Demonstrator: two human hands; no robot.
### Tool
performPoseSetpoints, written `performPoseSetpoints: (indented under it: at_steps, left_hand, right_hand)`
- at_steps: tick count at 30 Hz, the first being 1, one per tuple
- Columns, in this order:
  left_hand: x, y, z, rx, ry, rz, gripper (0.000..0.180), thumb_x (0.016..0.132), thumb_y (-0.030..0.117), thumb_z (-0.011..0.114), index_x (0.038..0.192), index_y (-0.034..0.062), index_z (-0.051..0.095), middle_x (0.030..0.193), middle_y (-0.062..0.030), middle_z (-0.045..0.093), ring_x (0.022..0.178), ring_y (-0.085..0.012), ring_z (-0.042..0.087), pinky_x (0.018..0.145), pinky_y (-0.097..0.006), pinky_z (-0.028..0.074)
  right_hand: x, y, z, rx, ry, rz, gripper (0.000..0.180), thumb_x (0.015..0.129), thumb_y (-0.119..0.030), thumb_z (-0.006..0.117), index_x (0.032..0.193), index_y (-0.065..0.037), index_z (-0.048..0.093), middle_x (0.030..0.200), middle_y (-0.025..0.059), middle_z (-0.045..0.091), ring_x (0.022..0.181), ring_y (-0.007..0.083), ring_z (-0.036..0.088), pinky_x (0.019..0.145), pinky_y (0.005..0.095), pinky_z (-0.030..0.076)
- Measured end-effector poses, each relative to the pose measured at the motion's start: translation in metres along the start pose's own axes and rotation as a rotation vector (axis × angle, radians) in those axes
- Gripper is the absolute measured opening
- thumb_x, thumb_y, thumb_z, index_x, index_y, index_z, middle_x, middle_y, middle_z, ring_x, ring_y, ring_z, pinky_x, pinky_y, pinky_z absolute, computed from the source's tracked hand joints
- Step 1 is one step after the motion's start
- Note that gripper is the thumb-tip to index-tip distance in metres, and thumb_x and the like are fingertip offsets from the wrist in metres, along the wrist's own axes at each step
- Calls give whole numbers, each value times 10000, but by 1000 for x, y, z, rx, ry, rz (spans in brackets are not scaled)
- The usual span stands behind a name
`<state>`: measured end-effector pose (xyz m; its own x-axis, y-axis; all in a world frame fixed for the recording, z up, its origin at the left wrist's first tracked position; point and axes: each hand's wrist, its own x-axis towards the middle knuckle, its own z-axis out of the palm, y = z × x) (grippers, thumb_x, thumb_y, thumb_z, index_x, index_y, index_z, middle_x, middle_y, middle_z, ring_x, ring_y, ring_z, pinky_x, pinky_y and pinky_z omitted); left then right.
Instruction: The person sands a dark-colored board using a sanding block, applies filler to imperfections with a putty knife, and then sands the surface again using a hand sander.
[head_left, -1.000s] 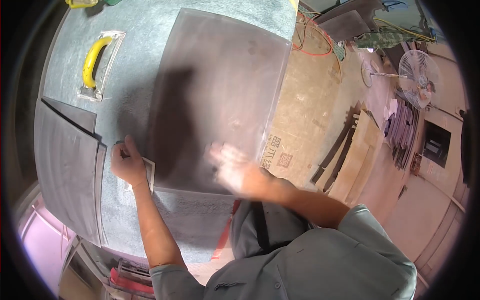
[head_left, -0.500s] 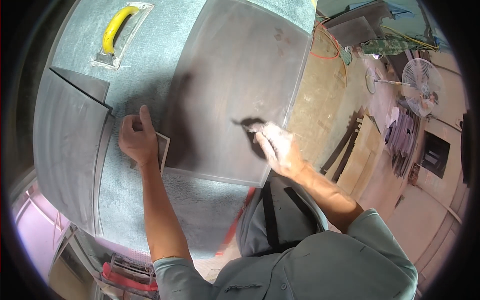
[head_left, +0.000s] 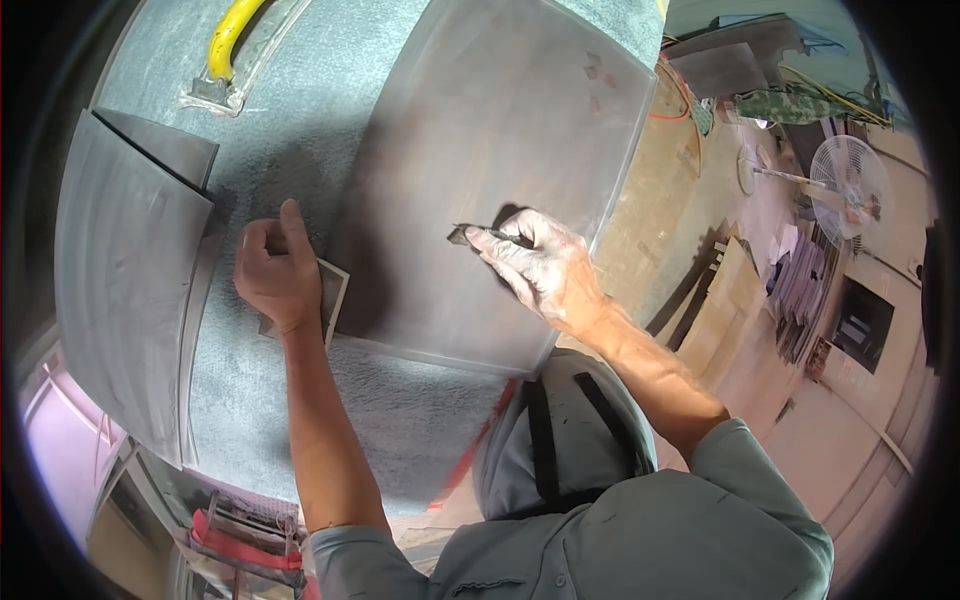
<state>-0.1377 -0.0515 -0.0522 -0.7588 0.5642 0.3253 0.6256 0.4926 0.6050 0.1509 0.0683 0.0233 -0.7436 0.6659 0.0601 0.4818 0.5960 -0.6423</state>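
A large grey sheet (head_left: pixel 500 130) lies flat on a grey-green carpeted table (head_left: pixel 300 130). My right hand (head_left: pixel 540 265), dusty white, rests on the sheet's near part and pinches a thin dark pencil-like tool (head_left: pixel 485 236) whose tip touches the sheet. My left hand (head_left: pixel 275 270) is closed on a small grey square tile piece (head_left: pixel 333 290), pressed against the sheet's left edge on the table.
Several grey sheets (head_left: pixel 130 290) are stacked at the table's left. A yellow-handled tool (head_left: pixel 230 45) lies at the far side. To the right, on the floor, stand a white fan (head_left: pixel 845 185), boards and cables. A red frame (head_left: pixel 240 540) sits below the table.
The view has shifted so the sheet sits nearer. My right hand, blurred a second ago, has settled on the sheet with the tool. The left hand has stayed at the sheet's left edge.
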Motion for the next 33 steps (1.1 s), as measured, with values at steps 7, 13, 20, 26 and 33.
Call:
performPoseSetpoints:
  at_steps: [7, 13, 20, 26, 33]
  left_hand:
    - [1, 1, 1, -3, 6, 15, 463, 1028, 394, 806, 734, 70, 655, 642, -3, 585, 557, -145, 508, 537, -351, 393]
    - [0, -1, 0, -10, 1, 22, 478, 1035, 408, 796, 732, 68, 652, 646, -8, 584, 553, -148, 503, 528, -354, 383]
    - [1, 2, 0, 5, -1, 13, 495, 1041, 430, 784, 733, 62, 659, 654, -15, 590, 555, -150, 511, 531, -349, 386]
    - [-1, 0, -2, -8, 10, 14, 479, 1038, 427, 787, 742, 68, 675, 650, -14, 600, 558, -141, 521, 526, -350, 389]
    - [2, 5, 1, -12, 37, 67, 495, 1034, 425, 788, 702, 84, 653, 611, -1, 588, 522, -142, 505, 506, -353, 381]
  right_hand:
    - [0, -6, -1, -155, -119, -8, 257, 1037, -148, 714, 1270, -190, 813, 865, 104, 626, 702, 301, 648, 585, 453, 547]
    - [9, -16, -6, -187, -191, 23, 306, 1015, -113, 688, 1307, -136, 778, 919, 134, 626, 711, 317, 678, 612, 467, 570]
    - [12, -23, -10, -278, -177, -11, 473, 924, -56, 770, 1365, -228, 778, 846, 104, 623, 685, 302, 662, 564, 449, 559]
    - [0, 0, -20, 329, 121, 443, 183, 1104, -89, 618, 1024, 8, 751, 809, 91, 724, 705, 209, 683, 691, 359, 572]
    - [56, 85, -16, -18, 255, -28, 407, 1104, -197, 563, 1440, 4, 673, 1518, 222, 654, 1492, 349, 553, 1284, 474, 355]
